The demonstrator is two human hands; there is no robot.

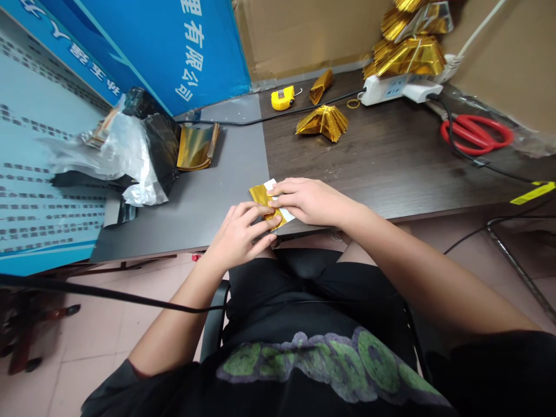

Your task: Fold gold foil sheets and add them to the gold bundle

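A small sheet of gold foil paper (pixel 260 196) with a white underside lies at the near edge of the desk. My right hand (pixel 309 201) rests flat on top of it, fingers pressed down on the fold. My left hand (pixel 241 234) pinches the sheet's near gold corner between thumb and fingers. Both hands meet over the paper, which is partly hidden beneath them.
A stack of gold sheets (pixel 196 147) lies beside crumpled plastic bags (pixel 130 150) at the left. Folded gold pieces (pixel 324 121) sit mid-desk, with a pile (pixel 410 52) at the back. Also there: yellow tape measure (pixel 282 97), power strip (pixel 397 88), red scissors (pixel 475 132), cables.
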